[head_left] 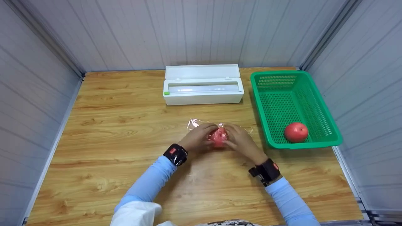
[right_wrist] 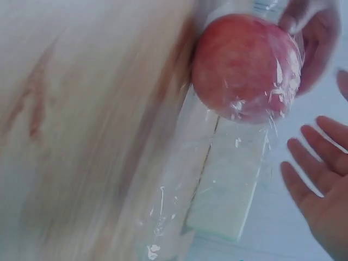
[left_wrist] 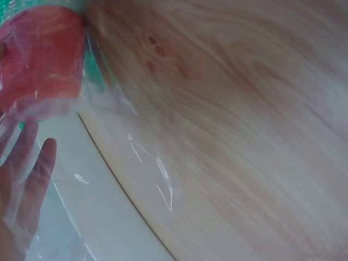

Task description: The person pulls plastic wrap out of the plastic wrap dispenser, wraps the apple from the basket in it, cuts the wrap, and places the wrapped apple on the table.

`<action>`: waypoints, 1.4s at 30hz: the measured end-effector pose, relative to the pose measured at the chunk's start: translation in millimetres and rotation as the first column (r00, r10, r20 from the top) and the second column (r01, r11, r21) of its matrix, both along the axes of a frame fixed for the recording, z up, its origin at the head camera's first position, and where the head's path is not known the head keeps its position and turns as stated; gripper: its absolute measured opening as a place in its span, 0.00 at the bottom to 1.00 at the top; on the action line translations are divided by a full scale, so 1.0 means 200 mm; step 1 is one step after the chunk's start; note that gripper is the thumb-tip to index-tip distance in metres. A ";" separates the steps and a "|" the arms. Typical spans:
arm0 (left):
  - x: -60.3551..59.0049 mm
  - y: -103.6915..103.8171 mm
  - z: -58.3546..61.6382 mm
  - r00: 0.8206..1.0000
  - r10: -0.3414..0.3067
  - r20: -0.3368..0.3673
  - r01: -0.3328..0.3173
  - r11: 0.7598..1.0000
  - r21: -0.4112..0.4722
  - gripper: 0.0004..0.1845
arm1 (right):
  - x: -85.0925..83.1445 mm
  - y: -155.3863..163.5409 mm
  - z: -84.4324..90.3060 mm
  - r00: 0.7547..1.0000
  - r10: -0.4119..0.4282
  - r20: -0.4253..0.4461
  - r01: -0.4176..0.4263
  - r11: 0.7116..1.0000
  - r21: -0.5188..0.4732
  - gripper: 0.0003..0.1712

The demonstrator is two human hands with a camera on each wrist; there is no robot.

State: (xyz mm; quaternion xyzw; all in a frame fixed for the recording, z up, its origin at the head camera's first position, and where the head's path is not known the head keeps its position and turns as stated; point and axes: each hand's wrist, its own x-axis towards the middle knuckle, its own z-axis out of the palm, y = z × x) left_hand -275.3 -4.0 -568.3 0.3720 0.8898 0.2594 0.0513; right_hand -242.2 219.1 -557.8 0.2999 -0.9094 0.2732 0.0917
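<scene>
A red fruit (head_left: 219, 138) is set on the table (head_left: 110, 141), near its middle, and is partly covered by clear film (head_left: 194, 122). Past both sides of the fruit the film is spread in loose, glinting edges. The fruit is flanked by the two hands. The left hand (head_left: 199, 137) is placed at its left side; in the left wrist view its fingers are extended, with film drawn across them. The right hand (head_left: 244, 142) is placed at the opposite side; in the right wrist view its fingers are seen spread and nearly straight, apart from the fruit. A black camera is worn on each wrist, the left (head_left: 176, 154) and the right (head_left: 267, 172), and the forearms are covered by light blue sleeves (head_left: 147, 180).

Beyond the fruit, well apart from it, a white box (head_left: 204, 99) is stood with its lid (head_left: 202, 72) raised toward the back wall (head_left: 201, 31). A pale roll (head_left: 204, 88) is contained in the box, and a small green tab (head_left: 166, 93) is seen at its front left corner. To the right a green basket (head_left: 261, 110) is placed; a second fruit (head_left: 296, 132), also red, is held in its near end.
</scene>
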 end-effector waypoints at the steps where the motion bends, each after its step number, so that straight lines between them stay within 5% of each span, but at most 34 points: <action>1: 0.00 0.00 0.00 1.000 0.007 0.010 -0.007 1.000 -0.002 0.32 | 0.00 -0.01 -0.01 1.000 0.001 0.009 -0.001 0.999 0.041 0.35; 6: 0.00 -0.01 0.00 0.998 0.015 0.059 -0.015 1.000 0.012 0.32 | 0.02 -0.02 -0.04 0.997 -0.002 0.083 -0.011 0.988 0.153 0.43; 17: 0.00 0.00 -0.01 0.986 0.053 0.159 -0.065 0.995 0.070 0.32 | 0.01 -0.06 -0.07 0.987 -0.049 0.154 0.021 0.984 0.176 0.49; 24: 0.00 0.02 0.00 0.988 0.055 0.143 -0.066 0.995 0.072 0.32 | 0.00 -0.07 -0.10 0.985 -0.093 0.145 0.062 0.977 0.205 0.50; 32: 0.00 0.03 0.00 0.975 0.089 0.203 -0.103 0.993 0.060 0.32 | -0.02 -0.06 -0.09 0.968 -0.077 0.240 0.051 0.992 0.112 0.47; 42: -0.01 0.05 -0.01 0.937 0.115 0.331 -0.156 0.983 0.101 0.28 | -0.04 -0.01 -0.08 0.898 -0.021 0.439 0.055 0.996 -0.065 0.39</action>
